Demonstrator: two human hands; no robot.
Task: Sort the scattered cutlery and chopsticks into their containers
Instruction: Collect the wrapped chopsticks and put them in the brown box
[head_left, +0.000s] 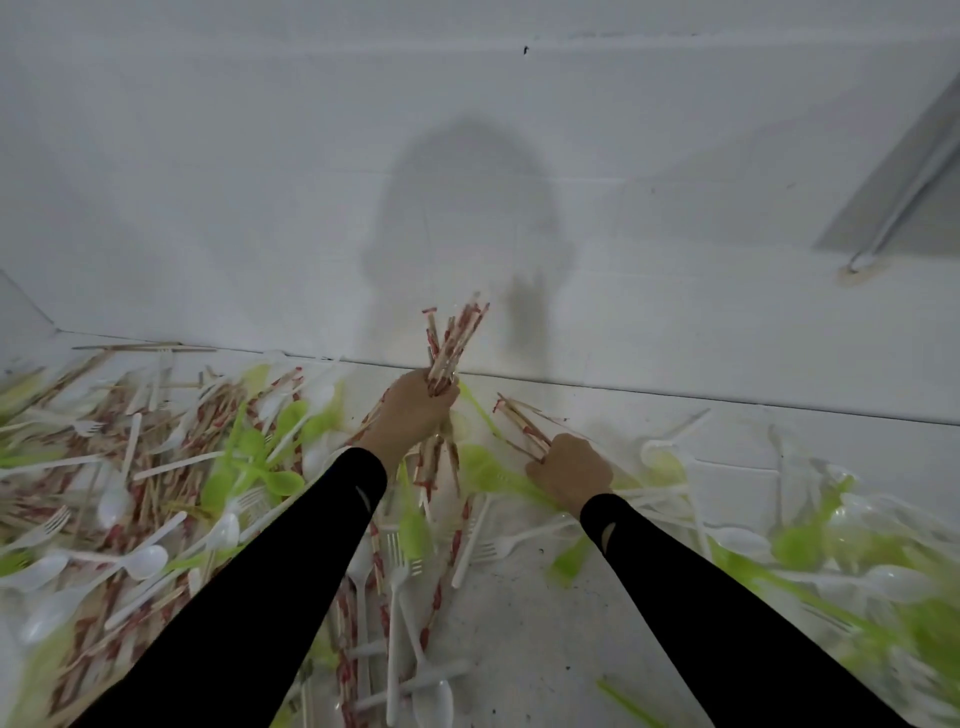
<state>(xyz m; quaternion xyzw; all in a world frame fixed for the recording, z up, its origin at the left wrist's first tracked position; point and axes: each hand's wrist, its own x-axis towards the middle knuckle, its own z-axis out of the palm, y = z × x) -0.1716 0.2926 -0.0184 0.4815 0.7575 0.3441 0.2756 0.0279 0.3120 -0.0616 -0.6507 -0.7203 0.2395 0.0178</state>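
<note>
Our left hand (413, 410) grips an upright chopstick bundle (454, 335). Right hand (569, 470) is closed round a few more chopsticks (522, 426), low by the surface (524, 634). Looks early: white spoons (148, 561), forks (402, 566), green spoons (283, 482) lie scattered either side, and no containers are in view.

No readable text, labels or numbers anywhere.

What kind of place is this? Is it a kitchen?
Probably not a kitchen, more a bare room. A plain white wall meets a scuffed white surface, strewn with white plastic spoons, green plastic spoons and red-printed paper-wrapped chopsticks.
</note>
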